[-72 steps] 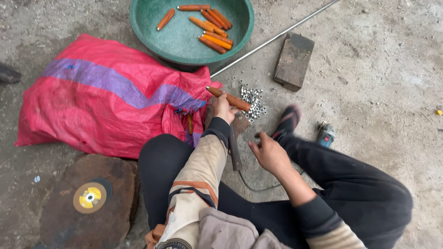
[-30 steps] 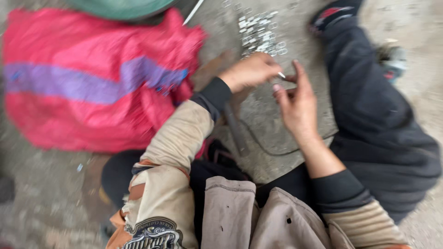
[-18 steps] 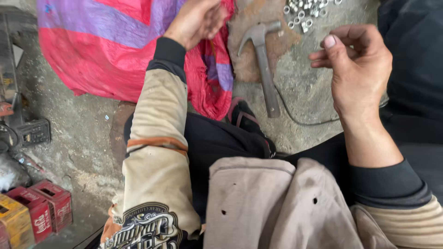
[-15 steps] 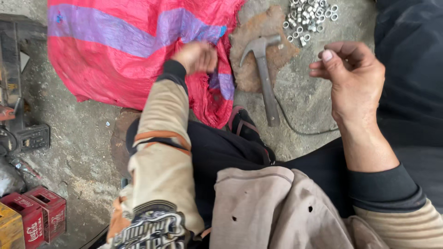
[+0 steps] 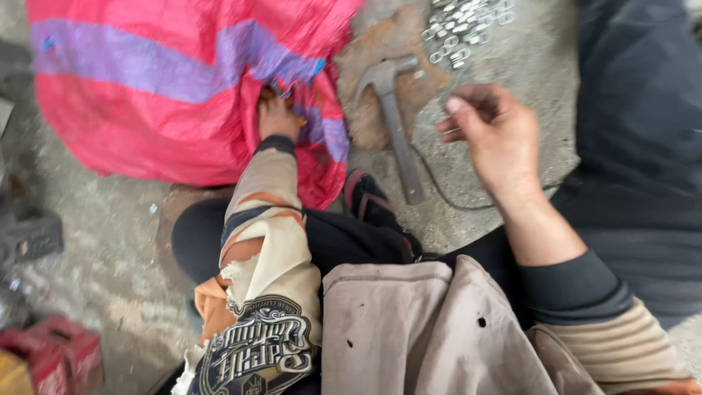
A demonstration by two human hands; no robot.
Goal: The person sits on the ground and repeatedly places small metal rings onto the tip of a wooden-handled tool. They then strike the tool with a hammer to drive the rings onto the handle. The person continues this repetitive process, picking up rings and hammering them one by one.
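My left hand (image 5: 276, 117) reaches into the opening of a big red woven sack (image 5: 146, 95) with a purple stripe. Its fingertips are hidden in the folds, so what they hold does not show. My right hand (image 5: 493, 135) hovers to the right of a hammer (image 5: 395, 139), thumb and fingers pinched on a small thin metal piece that is blurred. The hammer lies with its head on a rusty flat plate (image 5: 373, 51). A pile of small shiny metal nuts (image 5: 461, 29) sits on the concrete just beyond my right hand.
I sit on the concrete floor with my legs in dark trousers around the hammer; a sandalled foot (image 5: 369, 201) rests by its handle. A thin wire (image 5: 446, 197) curves beside it. A dark metal tool (image 5: 29, 234) and red boxes (image 5: 51, 355) lie at the left.
The view dropped from the green basin of orange pieces down to my lap. My left hand moved from the nut pile to the sack and pushed into its opening. My right hand stays pinched.
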